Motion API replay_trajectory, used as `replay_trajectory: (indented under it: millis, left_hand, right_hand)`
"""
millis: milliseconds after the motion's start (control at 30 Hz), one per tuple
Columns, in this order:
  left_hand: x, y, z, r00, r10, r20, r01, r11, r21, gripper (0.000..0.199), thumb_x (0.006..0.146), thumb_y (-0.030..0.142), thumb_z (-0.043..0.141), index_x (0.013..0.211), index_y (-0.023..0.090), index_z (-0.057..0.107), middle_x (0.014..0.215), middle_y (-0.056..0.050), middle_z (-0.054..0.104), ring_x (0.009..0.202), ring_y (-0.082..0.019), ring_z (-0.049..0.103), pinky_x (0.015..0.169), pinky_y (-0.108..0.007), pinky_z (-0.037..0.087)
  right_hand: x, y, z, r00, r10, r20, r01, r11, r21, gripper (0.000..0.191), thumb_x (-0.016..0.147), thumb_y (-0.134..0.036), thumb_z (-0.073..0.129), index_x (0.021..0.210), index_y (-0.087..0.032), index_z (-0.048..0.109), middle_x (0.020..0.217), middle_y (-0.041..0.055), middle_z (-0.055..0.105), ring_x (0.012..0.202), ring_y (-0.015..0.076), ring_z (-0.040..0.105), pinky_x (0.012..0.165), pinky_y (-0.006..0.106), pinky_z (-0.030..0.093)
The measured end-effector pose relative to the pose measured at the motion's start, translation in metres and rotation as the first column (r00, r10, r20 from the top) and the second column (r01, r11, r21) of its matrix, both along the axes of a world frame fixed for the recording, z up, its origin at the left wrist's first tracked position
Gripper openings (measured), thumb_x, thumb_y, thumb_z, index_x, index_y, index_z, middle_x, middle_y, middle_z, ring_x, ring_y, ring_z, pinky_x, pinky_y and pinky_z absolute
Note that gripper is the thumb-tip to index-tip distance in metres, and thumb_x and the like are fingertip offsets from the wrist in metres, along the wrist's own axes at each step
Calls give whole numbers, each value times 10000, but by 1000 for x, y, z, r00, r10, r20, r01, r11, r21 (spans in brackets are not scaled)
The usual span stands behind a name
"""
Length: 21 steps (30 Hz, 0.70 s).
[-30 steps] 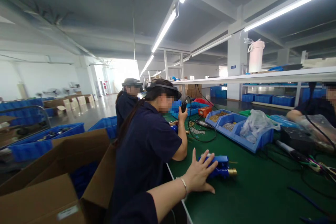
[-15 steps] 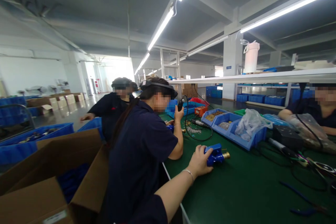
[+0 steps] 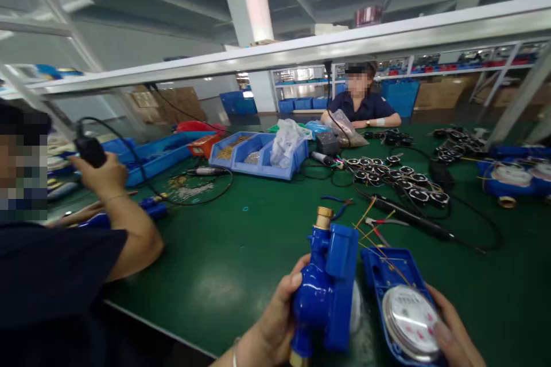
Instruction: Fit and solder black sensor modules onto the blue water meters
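Observation:
A blue water meter (image 3: 316, 292) with brass threaded ends is in my left hand (image 3: 278, 304), fingers wrapped round its body. It is tilted so that its brass end points up and its side faces me. To its right is a second water meter (image 3: 411, 324), its round dial set in an open blue housing with thin yellow wires coming from it. My right hand (image 3: 456, 327) grips that one at its right edge, thumb on the dial. Beyond them lie red-handled pliers (image 3: 383, 229), blue-handled pliers (image 3: 340, 206) and a black electric screwdriver (image 3: 411, 217).
Blue bins (image 3: 253, 155) of small parts stand ahead, beside a cluster of black round modules (image 3: 400, 178). More blue meters (image 3: 512, 178) sit at the right. A co-worker's arm (image 3: 124, 223) is close on the left; another person (image 3: 361, 97) sits opposite. A shelf (image 3: 301, 49) crosses overhead.
The view has swung right. My left hand has brought the blue water meter from the left part of the table to in front of me. My right hand and the second meter have come into view.

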<state>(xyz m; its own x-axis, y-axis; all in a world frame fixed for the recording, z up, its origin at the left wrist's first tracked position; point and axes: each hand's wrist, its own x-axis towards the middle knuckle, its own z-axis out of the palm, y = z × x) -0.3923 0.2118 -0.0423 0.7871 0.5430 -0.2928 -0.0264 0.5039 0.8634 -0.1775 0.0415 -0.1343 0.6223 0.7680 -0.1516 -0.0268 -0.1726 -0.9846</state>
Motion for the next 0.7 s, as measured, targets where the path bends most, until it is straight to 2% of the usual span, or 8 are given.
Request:
replay_trajectory:
  millis: [67,133,233,333,433,533,600,700]
  left_hand:
    - [22,-17,-7,994,-104,29,107,971,-215,794,733,744,293,1267,165,392,1183,-174,579,1001,-330,617,731,-472,535]
    - [35,-25,-12,988,-143,57,154,919,-364,864,699,804,251,1251,167,440,1178,-166,598,1040,-335,606,662,-411,554]
    - [41,-22,-16,995,-86,45,97,873,-477,877,631,847,322,1213,213,490,1211,-109,603,1092,-273,592,620,-286,555]
    - [38,-15,-18,999,-28,-46,1,860,-510,854,619,841,370,1183,217,514,1184,-97,625,1067,-229,611,626,-232,548]
    - [35,-14,-20,981,-26,-193,-73,869,-490,766,699,769,393,1195,192,492,1094,-112,665,954,-226,660,659,-266,560]
    - [34,-15,-22,925,-27,-378,-139,904,-404,623,789,667,403,1191,195,463,993,-96,693,779,-196,691,626,-290,568]
    - [31,-11,-21,871,-17,-490,-147,944,-295,570,804,649,405,1146,198,475,870,-78,705,637,-191,680,535,-295,553]
    - [23,4,-15,803,46,-595,-81,996,-33,519,790,640,452,1043,194,527,568,-4,622,412,-170,571,378,-256,453]
  right_hand:
    - [-3,2,8,1000,3,-22,-3,1000,-7,768,800,-686,367,1371,-183,263,1357,108,438,1254,302,409,1041,386,372]
    - [-4,3,17,999,-5,-34,5,1000,7,725,813,-660,381,1361,-197,278,1383,90,407,1279,278,376,1075,367,324]
    - [-3,3,23,997,-2,-74,6,999,53,682,841,-624,385,1369,-211,257,1392,90,388,1282,262,369,1096,377,284]
    - [-2,2,19,996,44,-79,-37,995,88,682,842,-595,436,1384,-240,224,1415,83,349,1290,258,353,1087,401,294]
    - [-3,3,15,997,58,-42,-54,993,104,683,834,-584,464,1384,-254,229,1416,74,347,1293,264,346,1079,416,305]
    - [-4,3,15,999,34,-25,-31,996,86,658,844,-567,456,1383,-259,238,1409,68,358,1298,264,338,1095,416,279]
    - [-4,3,15,999,30,-27,-27,996,84,661,842,-569,456,1384,-264,234,1404,69,363,1286,268,354,1085,424,295]
    - [-4,2,13,1000,23,-18,-22,996,87,654,840,-573,457,1381,-276,241,1395,63,370,1275,268,366,1072,428,316]
